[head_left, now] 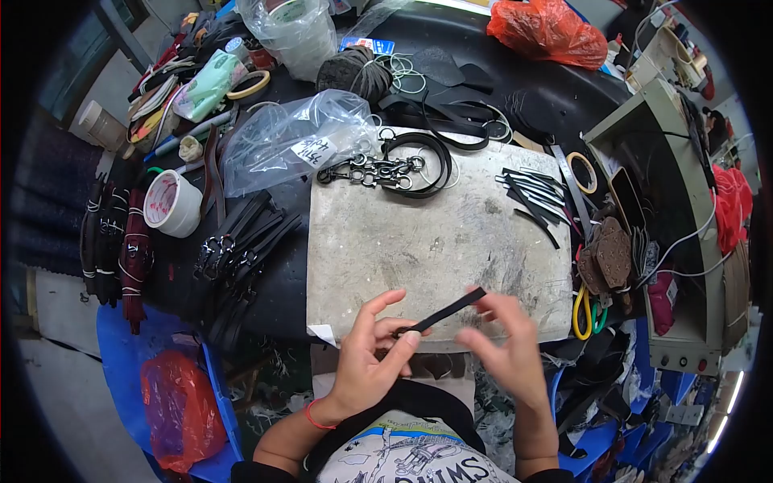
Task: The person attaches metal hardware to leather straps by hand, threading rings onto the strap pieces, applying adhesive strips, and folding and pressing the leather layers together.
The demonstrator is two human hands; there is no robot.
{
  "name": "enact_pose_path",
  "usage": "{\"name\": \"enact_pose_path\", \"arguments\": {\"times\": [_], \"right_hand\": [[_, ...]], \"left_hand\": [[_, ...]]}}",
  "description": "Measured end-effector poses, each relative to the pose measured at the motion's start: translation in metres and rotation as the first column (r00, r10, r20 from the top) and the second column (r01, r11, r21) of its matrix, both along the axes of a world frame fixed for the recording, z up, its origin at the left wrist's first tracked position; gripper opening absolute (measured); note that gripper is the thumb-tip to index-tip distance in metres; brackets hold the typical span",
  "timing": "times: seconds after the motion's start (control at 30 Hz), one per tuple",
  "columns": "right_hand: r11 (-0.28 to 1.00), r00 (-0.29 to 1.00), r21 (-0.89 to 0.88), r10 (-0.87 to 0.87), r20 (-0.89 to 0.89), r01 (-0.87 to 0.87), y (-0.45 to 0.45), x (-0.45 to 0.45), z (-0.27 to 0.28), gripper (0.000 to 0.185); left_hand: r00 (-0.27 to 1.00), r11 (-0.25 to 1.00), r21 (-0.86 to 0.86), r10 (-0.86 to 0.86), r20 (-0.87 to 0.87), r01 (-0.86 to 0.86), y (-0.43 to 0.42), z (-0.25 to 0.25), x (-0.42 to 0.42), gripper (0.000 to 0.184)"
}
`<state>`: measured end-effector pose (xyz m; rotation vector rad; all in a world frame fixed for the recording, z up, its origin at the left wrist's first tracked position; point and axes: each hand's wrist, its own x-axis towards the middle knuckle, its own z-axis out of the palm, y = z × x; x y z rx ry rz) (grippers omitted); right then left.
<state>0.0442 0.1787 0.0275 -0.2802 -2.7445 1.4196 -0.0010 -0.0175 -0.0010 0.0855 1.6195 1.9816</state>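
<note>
Hands apart: left hand [372, 366] pinches 1 black strap [449, 311]; right hand [515, 346] open near tip (contact unclear). Best held flat, untwisted.

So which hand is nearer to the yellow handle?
Right. The right hand is to the left of the yellow handle; the left hand, pinching the black strip, is farther left.

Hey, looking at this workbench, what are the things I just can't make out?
All in the head view:
- Lower end of the short black strap: hidden by the fingers of the left hand.
- Whether the right hand touches its other end: they overlap.
- Contents of the orange-red plastic bag at the top: hidden by crinkled plastic.
- Rest of the printed shirt: cut off by the bottom edge.
</note>
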Motion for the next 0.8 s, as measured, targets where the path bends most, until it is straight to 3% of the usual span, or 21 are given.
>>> {"name": "enact_pose_path", "arguments": {"times": [0.03,0.07,0.1,0.13,0.17,0.2,0.23,0.3,0.33,0.43,0.47,0.57,0.6,0.67,0.73,0.8], "right_hand": [[0.985,0.975,-0.045,0.158,-0.159,-0.167,0.003,0.004,-0.022,0.041],[0.948,0.989,-0.313,0.01,-0.149,-0.057,-0.006,0.006,-0.023,0.032],[0.83,0.986,-0.556,-0.129,-0.102,0.051,-0.015,0.006,-0.023,0.023],[0.722,0.938,-0.689,-0.274,-0.21,0.057,-0.012,0.003,-0.02,0.016],[0.597,0.858,-0.802,-0.426,-0.287,0.029,-0.007,-0.003,-0.014,0.012],[0.552,0.832,-0.834,-0.462,-0.306,0.0,0.008,0.001,-0.001,0.013],[0.625,0.787,-0.778,-0.448,-0.424,-0.063,0.019,0.005,0.007,0.013],[0.637,0.782,-0.767,-0.44,-0.441,-0.074,0.031,0.02,0.015,0.011],[0.655,0.778,-0.755,-0.481,-0.404,0.013,0.029,0.024,0.019,0.013],[0.746,0.879,-0.634,-0.425,-0.218,0.203,0.035,0.044,0.025,0.018],[0.74,0.882,-0.624,-0.44,-0.168,0.25,0.038,0.045,0.023,0.021],[0.841,0.953,-0.479,-0.3,-0.028,0.251,0.051,0.031,0.024,0.019],[0.882,0.954,-0.435,-0.263,-0.142,0.178,0.049,0.02,0.022,0.02],[0.983,0.949,-0.185,-0.052,-0.311,-0.006,0.044,-0.004,0.027,0.022],[0.977,0.881,0.029,0.203,-0.427,-0.211,0.035,-0.034,0.021,0.017],[0.92,0.845,0.152,0.392,-0.365,-0.362,0.033,-0.052,0.008,0.012]], "left_hand": [[0.997,0.999,0.011,-0.043,-0.072,0.044,0.006,-0.002,0.001,0.052],[0.986,0.996,0.019,-0.088,-0.144,0.091,0.017,-0.006,0.002,0.051],[0.968,0.99,0.024,-0.131,-0.216,0.14,0.024,-0.007,0.003,0.051],[0.84,0.975,-0.159,-0.217,-0.497,0.157,0.03,0.005,-0.013,0.046],[0.692,0.956,-0.279,-0.261,-0.674,0.088,0.035,0.006,-0.034,0.038],[0.571,0.926,-0.368,-0.258,-0.779,-0.083,0.042,0.003,-0.059,0.027],[0.483,0.89,-0.408,-0.272,-0.832,-0.201,0.051,0.001,-0.085,0.024],[0.301,0.811,-0.441,-0.341,-0.89,-0.384,0.071,-0.012,-0.129,0.019],[0.215,0.775,-0.45,-0.396,-0.893,-0.443,0.078,-0.021,-0.142,0.018],[0.147,0.743,-0.494,-0.484,-0.863,-0.452,0.088,-0.028,-0.157,0.016],[0.115,0.785,-0.404,-0.399,-0.91,-0.47,0.088,-0.028,-0.155,0.012],[-0.057,0.801,-0.305,-0.387,-0.92,-0.515,0.077,-0.004,-0.145,0.011],[-0.108,0.824,-0.312,-0.406,-0.908,-0.473,0.071,0.004,-0.137,0.015],[-0.131,0.879,-0.331,-0.393,-0.91,-0.342,0.058,0.009,-0.117,0.021],[-0.118,0.9,-0.351,-0.39,-0.913,-0.258,0.043,0.014,-0.101,0.023],[-0.052,0.899,-0.38,-0.399,-0.915,-0.218,0.026,0.015,-0.088,0.023]]}}
